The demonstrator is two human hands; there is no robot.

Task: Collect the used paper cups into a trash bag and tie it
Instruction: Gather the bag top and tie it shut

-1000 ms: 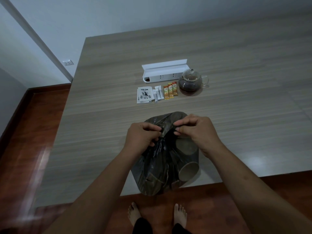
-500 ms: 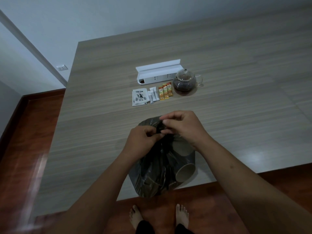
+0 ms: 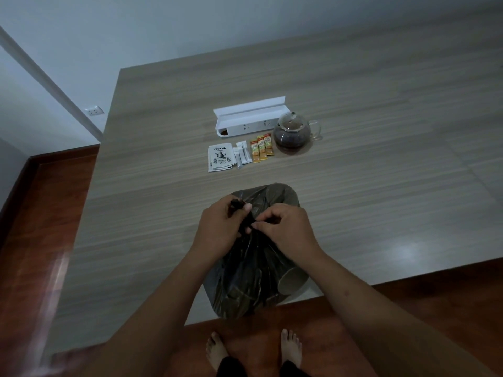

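Farther back on the wooden table [image 3: 381,186] sit a glass teapot [image 3: 292,131], a white box [image 3: 249,117] and sachets [image 3: 239,156], while at the near edge the trash bag [image 3: 253,270], cups [image 3: 292,280] showing inside, has its twisted neck pinched between the left hand [image 3: 221,229] and right hand [image 3: 285,231].

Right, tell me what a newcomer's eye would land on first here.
First the dark trash bag at the table's near edge, paper cups showing through it, with the left hand and right hand gripping its twisted neck. Beyond it, a glass teapot of dark tea stands beside a white box and a row of sachets.
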